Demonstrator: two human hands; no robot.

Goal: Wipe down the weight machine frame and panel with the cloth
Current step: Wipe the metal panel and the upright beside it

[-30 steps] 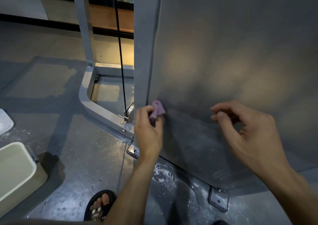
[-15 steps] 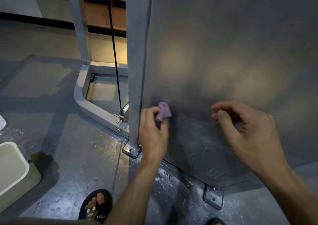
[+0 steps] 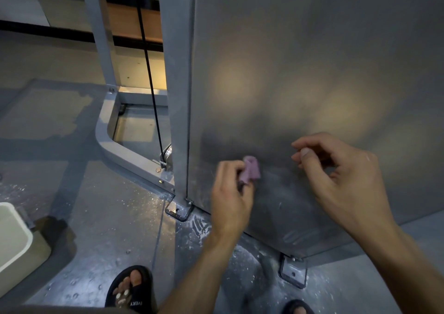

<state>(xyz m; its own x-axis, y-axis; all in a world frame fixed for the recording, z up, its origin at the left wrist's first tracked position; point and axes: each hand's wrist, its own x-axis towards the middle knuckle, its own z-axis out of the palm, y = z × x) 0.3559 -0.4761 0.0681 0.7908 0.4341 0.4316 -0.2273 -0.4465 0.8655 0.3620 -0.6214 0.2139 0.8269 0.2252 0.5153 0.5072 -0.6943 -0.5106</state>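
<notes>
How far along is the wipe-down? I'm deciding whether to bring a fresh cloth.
Done, apparently: smeared streaks on the lower panel suggest wiping there. In hand: the left hand grips the purple cloth against the panel near the upright post; the right hand hovers, holding nothing. Left: the upper panel shows no wipe marks, and the base frame looks untouched, with white specks on the floor beside it.

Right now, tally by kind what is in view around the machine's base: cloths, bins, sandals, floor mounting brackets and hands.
Small purple cloth, gripped by the left hand against the grey metal panel: 1
Cream plastic bin: 1
Black sandals: 2
Metal floor brackets: 2
Hands, counting the right hand: 2
Total: 8
</notes>
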